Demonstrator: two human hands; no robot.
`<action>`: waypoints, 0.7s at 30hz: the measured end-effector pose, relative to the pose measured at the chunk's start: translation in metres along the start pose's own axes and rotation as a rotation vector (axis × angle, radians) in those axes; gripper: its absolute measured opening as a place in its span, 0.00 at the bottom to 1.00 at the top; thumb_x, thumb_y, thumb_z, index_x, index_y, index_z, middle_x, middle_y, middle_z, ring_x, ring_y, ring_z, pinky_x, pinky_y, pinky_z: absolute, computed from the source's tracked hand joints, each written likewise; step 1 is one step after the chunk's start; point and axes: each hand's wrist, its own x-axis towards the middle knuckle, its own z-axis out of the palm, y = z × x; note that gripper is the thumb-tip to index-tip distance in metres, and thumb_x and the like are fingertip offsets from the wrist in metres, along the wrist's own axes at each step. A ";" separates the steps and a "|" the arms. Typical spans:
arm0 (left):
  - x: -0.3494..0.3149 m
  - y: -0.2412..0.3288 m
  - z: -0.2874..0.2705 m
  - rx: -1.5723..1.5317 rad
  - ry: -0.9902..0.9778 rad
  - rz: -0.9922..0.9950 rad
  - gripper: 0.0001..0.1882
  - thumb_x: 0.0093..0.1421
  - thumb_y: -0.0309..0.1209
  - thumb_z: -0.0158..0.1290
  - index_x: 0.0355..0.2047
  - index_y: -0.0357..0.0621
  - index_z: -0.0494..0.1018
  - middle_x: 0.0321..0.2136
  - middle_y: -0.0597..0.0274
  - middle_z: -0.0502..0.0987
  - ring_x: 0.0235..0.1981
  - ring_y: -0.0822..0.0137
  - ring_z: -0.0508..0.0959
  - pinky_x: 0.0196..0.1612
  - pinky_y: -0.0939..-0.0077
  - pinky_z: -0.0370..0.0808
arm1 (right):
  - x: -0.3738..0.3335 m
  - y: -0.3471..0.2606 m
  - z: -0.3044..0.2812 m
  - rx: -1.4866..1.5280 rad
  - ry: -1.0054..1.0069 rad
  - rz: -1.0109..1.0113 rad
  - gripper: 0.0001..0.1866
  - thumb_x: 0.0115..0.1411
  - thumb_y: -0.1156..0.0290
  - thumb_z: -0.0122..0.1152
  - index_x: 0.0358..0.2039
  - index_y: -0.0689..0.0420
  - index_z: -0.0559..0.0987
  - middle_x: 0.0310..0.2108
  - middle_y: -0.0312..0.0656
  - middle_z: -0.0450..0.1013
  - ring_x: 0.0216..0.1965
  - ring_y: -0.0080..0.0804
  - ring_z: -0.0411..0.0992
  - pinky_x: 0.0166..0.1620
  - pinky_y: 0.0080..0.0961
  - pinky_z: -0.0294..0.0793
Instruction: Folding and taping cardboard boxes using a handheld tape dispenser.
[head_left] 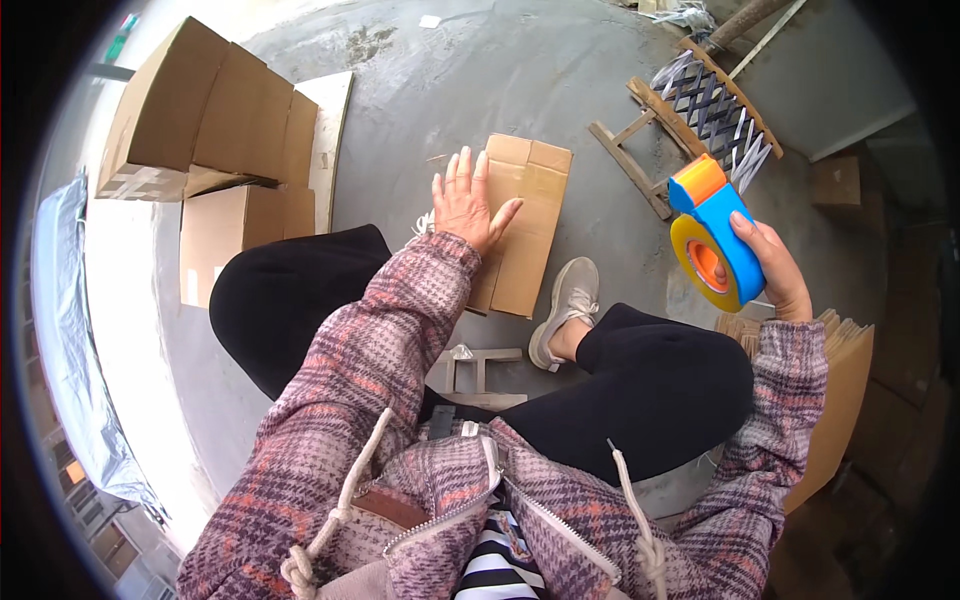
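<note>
the left hand [466, 203] lies flat, fingers spread, pressing on a flattened cardboard box [525, 225] on the concrete floor [560, 80] just past the knees. at three o'clock of it, well apart, the right hand [775, 265] grips a blue-and-orange tape dispenser [712, 235], held in the air. assembled cardboard boxes [205, 120] stand at ten o'clock.

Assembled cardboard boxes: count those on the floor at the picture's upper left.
3: two large boxes side by side, and a smaller box below them. More may be hidden behind.
</note>
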 end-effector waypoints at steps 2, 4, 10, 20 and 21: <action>-0.049 -0.009 -0.016 -0.010 -0.281 0.085 0.57 0.42 0.69 0.51 0.64 0.48 0.45 0.63 0.47 0.48 0.64 0.50 0.49 0.62 0.46 0.45 | -0.002 -0.017 0.006 -0.092 -0.045 -0.038 0.32 0.54 0.43 0.56 0.43 0.64 0.74 0.36 0.44 0.74 0.32 0.25 0.74 0.40 0.17 0.73; -0.073 -0.006 -0.041 0.065 -0.479 0.177 0.62 0.36 0.67 0.57 0.65 0.50 0.44 0.64 0.49 0.45 0.63 0.48 0.51 0.61 0.46 0.47 | -0.005 -0.031 0.021 -0.105 -0.056 -0.078 0.30 0.55 0.44 0.54 0.39 0.64 0.74 0.29 0.42 0.74 0.26 0.24 0.74 0.34 0.16 0.73; -0.084 -0.024 -0.027 0.044 -0.418 0.350 0.62 0.32 0.63 0.62 0.65 0.62 0.45 0.65 0.51 0.42 0.63 0.49 0.52 0.59 0.46 0.52 | 0.001 -0.050 0.080 -0.135 -0.091 -0.154 0.27 0.58 0.46 0.52 0.33 0.63 0.75 0.20 0.42 0.74 0.20 0.24 0.73 0.27 0.16 0.73; -0.091 -0.035 -0.011 -0.156 -0.298 0.393 0.47 0.42 0.58 0.60 0.62 0.72 0.53 0.64 0.47 0.42 0.62 0.43 0.52 0.60 0.48 0.52 | 0.006 -0.047 0.142 -0.304 -0.182 -0.067 0.36 0.52 0.39 0.57 0.39 0.66 0.74 0.30 0.42 0.74 0.28 0.23 0.72 0.34 0.17 0.73; -0.091 -0.032 -0.014 -0.163 -0.292 0.388 0.47 0.42 0.58 0.60 0.62 0.72 0.53 0.64 0.47 0.42 0.62 0.43 0.52 0.60 0.48 0.52 | 0.008 -0.044 0.143 -0.315 -0.182 -0.067 0.36 0.52 0.39 0.57 0.39 0.66 0.74 0.30 0.42 0.74 0.28 0.23 0.72 0.34 0.17 0.73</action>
